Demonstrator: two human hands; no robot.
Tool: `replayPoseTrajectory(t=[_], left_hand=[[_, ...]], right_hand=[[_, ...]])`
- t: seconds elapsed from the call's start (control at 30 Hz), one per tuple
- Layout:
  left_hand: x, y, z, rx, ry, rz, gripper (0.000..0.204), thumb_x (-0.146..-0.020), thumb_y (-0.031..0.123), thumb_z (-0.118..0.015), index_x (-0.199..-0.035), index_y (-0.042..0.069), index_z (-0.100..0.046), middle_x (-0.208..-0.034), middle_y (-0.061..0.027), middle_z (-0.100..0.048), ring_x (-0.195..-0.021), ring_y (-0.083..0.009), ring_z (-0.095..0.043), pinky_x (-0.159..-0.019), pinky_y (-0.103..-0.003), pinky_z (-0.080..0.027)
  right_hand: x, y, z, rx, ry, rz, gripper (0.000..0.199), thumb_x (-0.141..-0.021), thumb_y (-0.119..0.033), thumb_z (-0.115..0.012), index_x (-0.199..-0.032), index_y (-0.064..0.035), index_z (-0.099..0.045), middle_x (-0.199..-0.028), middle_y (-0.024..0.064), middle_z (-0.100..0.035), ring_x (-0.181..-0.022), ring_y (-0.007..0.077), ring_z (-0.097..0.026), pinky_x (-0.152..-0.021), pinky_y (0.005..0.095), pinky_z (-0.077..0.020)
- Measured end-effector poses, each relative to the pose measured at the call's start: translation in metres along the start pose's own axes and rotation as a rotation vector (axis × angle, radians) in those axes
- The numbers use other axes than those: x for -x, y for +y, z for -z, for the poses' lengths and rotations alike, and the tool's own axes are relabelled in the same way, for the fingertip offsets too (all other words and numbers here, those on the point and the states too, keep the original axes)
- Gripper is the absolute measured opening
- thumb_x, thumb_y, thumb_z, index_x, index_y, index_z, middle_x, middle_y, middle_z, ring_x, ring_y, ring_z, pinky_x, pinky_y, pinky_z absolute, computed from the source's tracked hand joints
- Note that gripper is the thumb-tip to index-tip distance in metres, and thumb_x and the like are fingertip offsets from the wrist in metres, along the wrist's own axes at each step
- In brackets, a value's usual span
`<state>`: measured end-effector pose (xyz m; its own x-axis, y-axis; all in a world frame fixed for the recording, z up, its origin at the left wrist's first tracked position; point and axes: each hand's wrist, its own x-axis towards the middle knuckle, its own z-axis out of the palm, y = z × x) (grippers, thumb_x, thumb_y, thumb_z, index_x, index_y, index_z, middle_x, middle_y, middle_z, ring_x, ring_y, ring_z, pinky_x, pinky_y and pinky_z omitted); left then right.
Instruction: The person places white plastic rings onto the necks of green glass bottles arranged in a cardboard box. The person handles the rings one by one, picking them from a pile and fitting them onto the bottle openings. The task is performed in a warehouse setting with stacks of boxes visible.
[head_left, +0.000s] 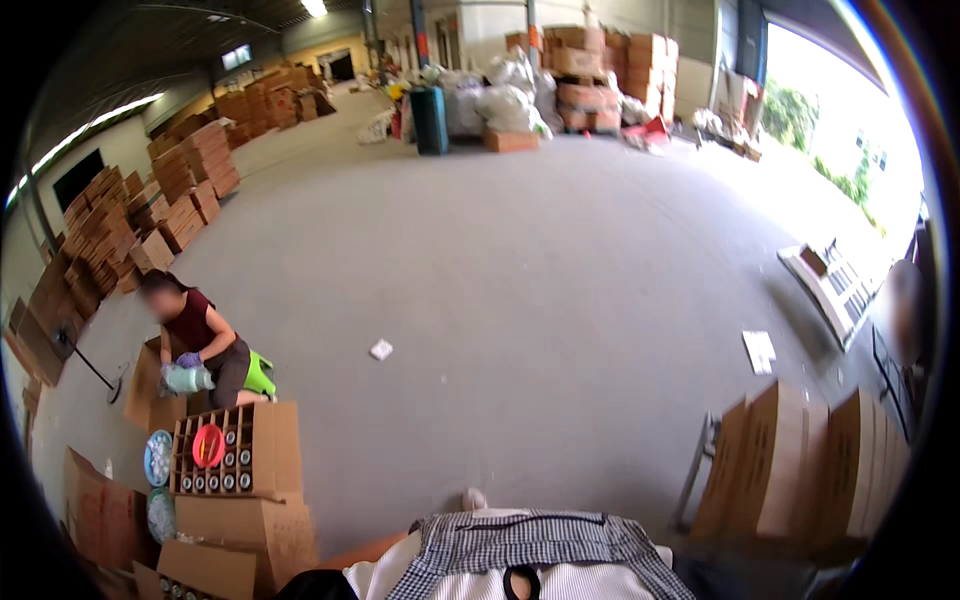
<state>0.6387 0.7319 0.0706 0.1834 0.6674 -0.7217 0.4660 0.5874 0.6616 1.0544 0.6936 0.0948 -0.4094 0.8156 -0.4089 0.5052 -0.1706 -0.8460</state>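
Note:
Neither of my hands shows; only my checked apron and white ribbed top appear at the lower edge. To my left stands an open carton with a divider grid holding several jars or bottles with pale tops. A red round basket sits on that grid with something orange in it. Below it is another carton with raised flaps. Closed cartons stand close on my right, on what looks like a metal-framed cart.
A co-worker on a green stool holds a pale wrapped bundle in gloved hands. Blue and green tubs sit nearby. A standing fan, stacked boxes, a dark green bin and white bags lie farther off. Another person is at right.

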Motion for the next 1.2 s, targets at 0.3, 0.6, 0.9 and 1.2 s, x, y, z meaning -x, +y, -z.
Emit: replayPoseTrajectory(t=[0.3, 0.6, 0.9, 1.2], left_hand=[[-0.148, 0.181, 0.106, -0.218, -0.067, -0.149, 0.041, -0.096, 0.036, -0.054, -0.127, 0.010, -0.061, -0.125, -0.0103, -0.064, -0.107, -0.0226, -0.062, -0.092, -0.037, -0.049], [-0.359, 0.366, 0.186, -0.248, -0.088, -0.254, 0.041, -0.095, 0.037, -0.055, -0.124, 0.009, -0.064, -0.126, -0.0113, -0.064, -0.108, -0.0223, -0.062, -0.092, -0.035, -0.048], [-0.496, 0.395, 0.342, -0.479, -0.027, -0.246, 0.042, -0.094, 0.039, -0.057, -0.121, 0.009, -0.066, -0.126, -0.0120, -0.064, -0.108, -0.0220, -0.062, -0.092, -0.034, -0.048], [-0.675, 0.517, 0.523, -0.044, 0.277, 0.119, 0.045, -0.092, 0.043, -0.060, -0.125, 0.012, -0.065, -0.119, -0.0099, -0.067, -0.106, -0.0228, -0.063, -0.090, -0.036, -0.049]], right_hand=[[-0.097, 0.056, 0.174, 0.051, 0.268, -0.524, 0.033, -0.095, -0.026, -0.053, -0.124, -0.0136, -0.062, -0.116, 0.0124, -0.067, -0.098, 0.0274, -0.064, -0.083, 0.0396, -0.0538], [-0.239, 0.137, 0.362, 0.213, 0.263, -0.720, 0.033, -0.095, -0.017, -0.047, -0.125, -0.0197, -0.060, -0.116, 0.0154, -0.066, -0.100, 0.0355, -0.065, -0.082, 0.0455, -0.0549], [-0.732, -0.083, 0.615, 0.352, 0.153, -0.054, 0.061, -0.093, -0.055, -0.051, -0.123, -0.0036, -0.064, -0.121, 0.0213, -0.065, -0.117, 0.0375, -0.059, -0.100, 0.0420, -0.0457], [-1.035, -0.222, 0.698, 0.269, 0.179, 0.124, 0.049, -0.092, -0.051, -0.057, -0.122, -0.0128, -0.066, -0.118, 0.0148, -0.068, -0.115, 0.0334, -0.061, -0.099, 0.0420, -0.0474]])
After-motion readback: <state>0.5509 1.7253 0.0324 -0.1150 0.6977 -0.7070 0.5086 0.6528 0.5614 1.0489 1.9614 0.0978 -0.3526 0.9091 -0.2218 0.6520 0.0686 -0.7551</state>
